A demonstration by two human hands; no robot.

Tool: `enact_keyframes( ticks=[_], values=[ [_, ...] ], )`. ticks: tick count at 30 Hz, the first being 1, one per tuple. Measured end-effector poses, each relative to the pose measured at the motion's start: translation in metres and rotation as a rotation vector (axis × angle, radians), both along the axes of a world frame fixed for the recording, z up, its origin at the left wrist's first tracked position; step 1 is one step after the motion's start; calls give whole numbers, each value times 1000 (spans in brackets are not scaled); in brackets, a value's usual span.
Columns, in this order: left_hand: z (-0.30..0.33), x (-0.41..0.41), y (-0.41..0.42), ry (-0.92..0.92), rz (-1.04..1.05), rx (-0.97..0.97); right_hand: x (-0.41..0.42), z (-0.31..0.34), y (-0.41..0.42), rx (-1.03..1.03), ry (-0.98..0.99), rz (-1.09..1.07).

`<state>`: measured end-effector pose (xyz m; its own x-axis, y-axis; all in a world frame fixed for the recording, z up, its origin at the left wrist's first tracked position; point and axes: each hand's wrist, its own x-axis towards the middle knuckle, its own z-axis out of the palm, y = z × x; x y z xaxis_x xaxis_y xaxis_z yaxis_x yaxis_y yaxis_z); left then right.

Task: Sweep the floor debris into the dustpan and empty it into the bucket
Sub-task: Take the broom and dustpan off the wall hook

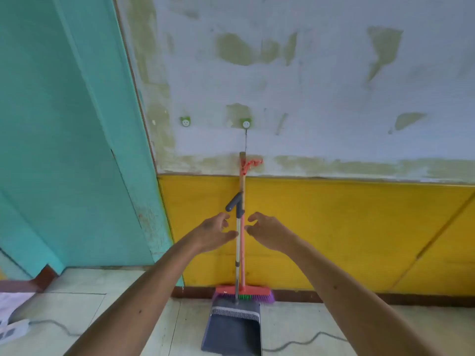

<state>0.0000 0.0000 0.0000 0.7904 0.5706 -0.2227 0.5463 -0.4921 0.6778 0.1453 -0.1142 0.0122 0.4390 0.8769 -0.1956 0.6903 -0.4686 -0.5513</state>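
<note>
A broom (243,263) with a pink stick and a red head with purple and green bristles hangs upright against the yellow wall panel. In front of it stands a dark grey dustpan (232,330) on the floor, its long silver handle (237,250) rising to a grey grip. My left hand (214,233) is just left of the two handles, fingers spread, thumb close to the dustpan handle. My right hand (267,233) is just right of them, fingers curled apart. Neither hand grips anything. No bucket or debris is in view.
A teal door (66,140) stands open on the left. A white power strip (14,330) with its cable lies on the tiled floor at lower left; another cable (303,341) runs right of the dustpan. Two green hooks (246,123) sit on the wall.
</note>
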Motion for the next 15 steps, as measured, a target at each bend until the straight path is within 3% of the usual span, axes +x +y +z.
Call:
enact_keyframes(
  ticks=[4, 6, 9, 12, 15],
  values=[
    [4, 33, 42, -91, 116, -141, 22, -14, 38, -38, 116, -100],
    [4, 54, 62, -144, 81, -19, 32, -18, 59, 15, 394, -238],
    [8, 83, 84, -90, -155, 459, 43, -28, 95, 140, 1033, -572],
    [12, 117, 99, 65, -534, 990, 45, -38, 128, 226, 1376, -738],
    [16, 150, 110, 203, -766, 1285, 51, -44, 150, 279, 1642, -719]
  ],
)
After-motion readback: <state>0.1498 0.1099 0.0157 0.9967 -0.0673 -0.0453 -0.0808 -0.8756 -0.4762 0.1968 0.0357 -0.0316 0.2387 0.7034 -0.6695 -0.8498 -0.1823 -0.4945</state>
